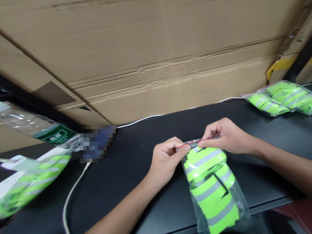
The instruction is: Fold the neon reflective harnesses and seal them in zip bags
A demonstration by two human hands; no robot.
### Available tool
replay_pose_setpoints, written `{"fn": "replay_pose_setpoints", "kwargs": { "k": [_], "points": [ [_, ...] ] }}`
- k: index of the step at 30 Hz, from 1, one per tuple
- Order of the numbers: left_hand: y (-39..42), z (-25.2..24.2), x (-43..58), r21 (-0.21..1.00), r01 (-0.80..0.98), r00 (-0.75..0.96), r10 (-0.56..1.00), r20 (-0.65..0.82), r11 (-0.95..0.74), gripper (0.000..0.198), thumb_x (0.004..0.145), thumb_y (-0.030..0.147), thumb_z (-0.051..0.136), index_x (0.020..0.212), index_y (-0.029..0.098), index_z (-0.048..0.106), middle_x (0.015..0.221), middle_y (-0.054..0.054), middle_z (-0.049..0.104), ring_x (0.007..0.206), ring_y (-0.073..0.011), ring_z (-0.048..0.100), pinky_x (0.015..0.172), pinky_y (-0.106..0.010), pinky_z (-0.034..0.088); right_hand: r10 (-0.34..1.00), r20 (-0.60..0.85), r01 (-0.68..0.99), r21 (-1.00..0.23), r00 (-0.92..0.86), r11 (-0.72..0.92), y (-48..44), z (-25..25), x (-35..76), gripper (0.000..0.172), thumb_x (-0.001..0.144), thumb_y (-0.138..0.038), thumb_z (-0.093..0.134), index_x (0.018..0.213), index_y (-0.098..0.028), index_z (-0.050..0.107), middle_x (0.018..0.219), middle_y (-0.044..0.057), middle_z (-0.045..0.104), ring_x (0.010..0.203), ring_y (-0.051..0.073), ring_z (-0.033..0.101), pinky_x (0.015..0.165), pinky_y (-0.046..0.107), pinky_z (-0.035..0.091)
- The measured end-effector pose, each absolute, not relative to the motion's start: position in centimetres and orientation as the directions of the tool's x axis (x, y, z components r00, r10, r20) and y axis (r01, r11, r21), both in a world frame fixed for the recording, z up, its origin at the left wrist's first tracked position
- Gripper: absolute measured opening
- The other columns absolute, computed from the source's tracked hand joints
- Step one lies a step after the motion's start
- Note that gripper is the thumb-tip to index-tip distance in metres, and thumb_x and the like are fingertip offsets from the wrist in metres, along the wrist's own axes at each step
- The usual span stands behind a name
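Observation:
My left hand (167, 161) and my right hand (225, 136) pinch the top edge of a clear zip-lock bag (240, 198) between fingers and thumbs, one at each end of its red seal strip (195, 142). Inside the bag lies a folded neon-yellow safety vest (209, 191) with grey reflective stripes and dark edging. The bag hangs down from my hands toward the near table edge, its lower end cut off by the bottom of the picture.
The black table (131, 175) carries sealed bags of vests (280, 97) at the right and a blurred pile of vests (31, 182) at the left. A white cable (73, 191) runs along it. A large cardboard box (146, 55) stands behind, and one patch (97, 143) is pixelated.

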State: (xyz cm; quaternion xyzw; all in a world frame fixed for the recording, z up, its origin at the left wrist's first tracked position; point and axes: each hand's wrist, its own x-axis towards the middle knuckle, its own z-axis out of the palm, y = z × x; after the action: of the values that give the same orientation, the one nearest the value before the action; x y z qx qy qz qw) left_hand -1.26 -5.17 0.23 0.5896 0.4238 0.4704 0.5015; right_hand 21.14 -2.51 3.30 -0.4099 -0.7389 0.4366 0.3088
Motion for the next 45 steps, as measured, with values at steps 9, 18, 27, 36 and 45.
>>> {"fn": "replay_pose_setpoints", "kwargs": {
  "k": [9,18,27,36,45],
  "points": [
    [-4.7,0.1,-1.3,0.978,0.087,0.224,0.96,0.166,-0.189,0.024,0.077,0.032,0.08,0.062,0.015,0.073,0.064,-0.001,0.054,0.056,-0.0084,0.043,0.048,-0.022,0.032,0.871,0.125,0.542,-0.739,-0.475,0.402,-1.0,3.4,22.2,0.059,0.066,-0.062,0.081,0.048,-0.019,0.045,0.046,-0.007,0.036,0.05,0.007,0.028,0.044,0.024,0.019],
    [-4.9,-0.6,-1.1,0.982,-0.16,0.06,0.994,-0.088,0.097,0.031,0.077,0.038,0.082,0.064,0.012,0.07,0.048,0.007,0.039,0.037,-0.004,0.036,0.035,-0.018,0.027,0.862,0.396,0.886,-0.203,-0.316,0.418,0.9,3.0,24.9,0.046,0.096,-0.055,0.047,0.066,-0.02,0.055,0.061,0.001,0.058,0.057,0.014,0.048,0.057,0.029,0.026],
    [-3.5,-0.8,-1.2,0.937,-0.331,0.023,0.994,-0.108,0.11,0.035,0.076,0.042,0.08,0.081,0.008,0.07,0.069,-0.005,0.067,0.056,-0.013,0.062,0.055,-0.026,0.056,0.835,0.244,0.811,-0.218,-0.493,0.543,-5.2,2.5,19.3,0.067,0.08,-0.074,0.059,0.114,-0.016,0.056,0.117,0.014,0.065,0.095,0.032,0.065,0.066,0.038,0.047],
    [-2.6,-1.4,-1.2,0.985,-0.102,0.037,0.99,-0.139,0.142,0.051,0.066,0.038,0.083,0.105,0.009,0.067,0.087,-0.007,0.07,0.068,-0.0188,0.068,0.06,-0.032,0.059,0.922,0.226,0.936,-0.088,-0.313,0.34,-2.4,2.6,22.8,0.047,0.082,-0.029,0.06,0.129,-0.025,0.059,0.129,0.012,0.06,0.088,0.029,0.068,0.066,0.039,0.054],
    [-2.6,-1.7,-1.3,0.995,0.01,0.147,0.984,-0.099,0.099,0.032,0.071,0.04,0.075,0.086,0.013,0.069,0.075,-0.004,0.067,0.067,-0.0167,0.065,0.064,-0.031,0.054,0.606,0.78,0.988,-0.134,0.155,-0.081,4.8,4.5,36.2,0.054,0.094,-0.039,0.051,0.143,-0.015,0.051,0.15,0.022,0.039,0.135,0.037,0.042,0.105,0.051,0.04]
  ]
}}
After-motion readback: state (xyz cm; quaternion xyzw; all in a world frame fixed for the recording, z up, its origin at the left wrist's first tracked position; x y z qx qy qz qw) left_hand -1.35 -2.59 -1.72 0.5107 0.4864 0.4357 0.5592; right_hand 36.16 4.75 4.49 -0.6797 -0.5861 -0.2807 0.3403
